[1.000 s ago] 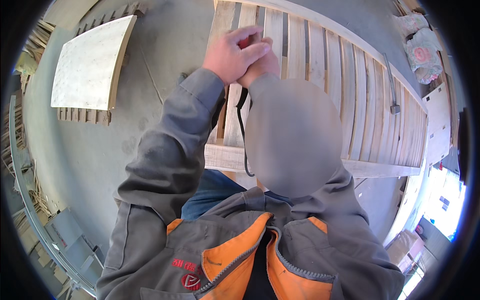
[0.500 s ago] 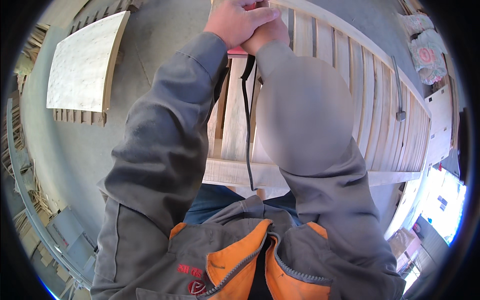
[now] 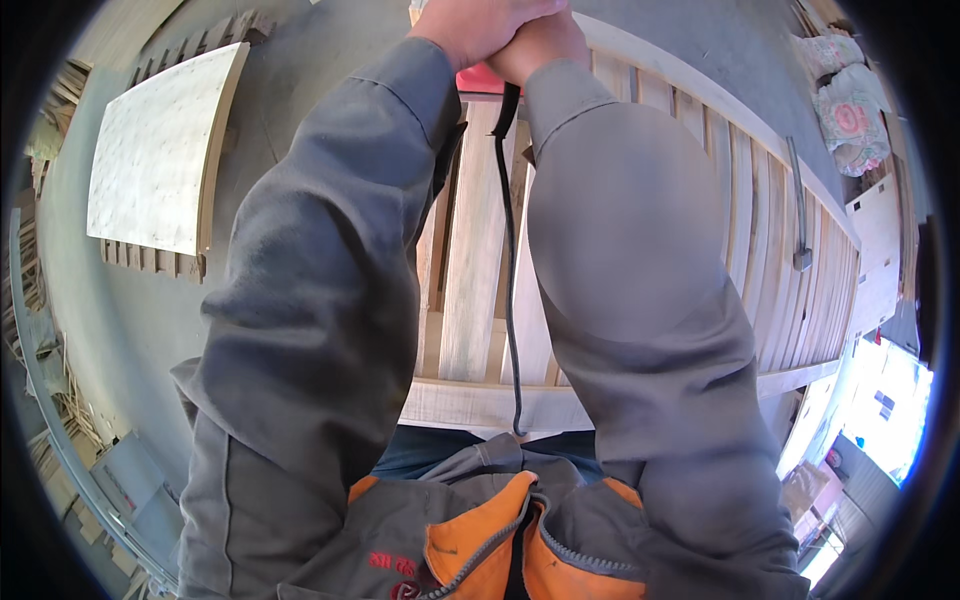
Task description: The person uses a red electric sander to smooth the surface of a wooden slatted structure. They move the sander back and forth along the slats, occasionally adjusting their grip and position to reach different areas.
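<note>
Grey floor (image 3: 150, 335) flanks the slats (image 3: 473, 300). Head view: over the slats, the red tool (image 3: 480, 81) shows beneath the left hand (image 3: 466, 28) and right hand (image 3: 546, 50), its cord (image 3: 510, 240) running to the slats' near edge. Left laps over right; whether either grip is closed cannot be told.

The upper edge cuts the bare left hand (image 3: 472, 28); together with the bare right hand (image 3: 545, 48), it hides most of a red object (image 3: 479, 80). A blur partly covers the grey cloth right sleeve (image 3: 665, 385).
</note>
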The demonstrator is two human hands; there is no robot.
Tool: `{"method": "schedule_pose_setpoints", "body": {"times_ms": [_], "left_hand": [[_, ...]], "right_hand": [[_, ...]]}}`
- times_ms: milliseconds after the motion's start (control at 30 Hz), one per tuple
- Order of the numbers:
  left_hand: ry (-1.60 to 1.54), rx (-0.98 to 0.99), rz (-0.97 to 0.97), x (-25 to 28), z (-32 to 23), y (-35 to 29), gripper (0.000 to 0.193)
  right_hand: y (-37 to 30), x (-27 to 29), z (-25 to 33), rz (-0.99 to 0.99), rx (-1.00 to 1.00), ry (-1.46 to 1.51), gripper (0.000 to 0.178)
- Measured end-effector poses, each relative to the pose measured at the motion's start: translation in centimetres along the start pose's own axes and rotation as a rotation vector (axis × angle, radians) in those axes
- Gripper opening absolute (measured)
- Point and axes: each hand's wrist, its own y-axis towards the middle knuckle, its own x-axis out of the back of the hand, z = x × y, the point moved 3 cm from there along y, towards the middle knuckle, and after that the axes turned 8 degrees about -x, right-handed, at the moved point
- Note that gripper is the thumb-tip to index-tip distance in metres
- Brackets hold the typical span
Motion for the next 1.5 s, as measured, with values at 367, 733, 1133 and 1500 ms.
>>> {"method": "schedule_pose_setpoints", "body": {"times_ms": [367,733,1133,1500], "left_hand": [[-0.554,0.633,-0.008,0.0,-1.9,0.6,0.051],[-0.702,0.842,0.066,3.8,-10.3,-3.3,0.058],[-0.725,0.889,0.111,7.2,-17.7,-7.9,0.059],[-0.743,0.861,0.099,10.0,-23.9,-11.9,0.058]], "right_hand": [[-2.4,2.3,0.3,0.076,-0.153,-0.010,0.069],[-11.3,2.8,1.1,0.147,-0.235,0.108,0.077],[-20.7,4.0,3.2,0.235,-0.301,0.120,0.077],[-27.9,3.0,4.0,0.277,-0.237,0.015,0.068]]}}
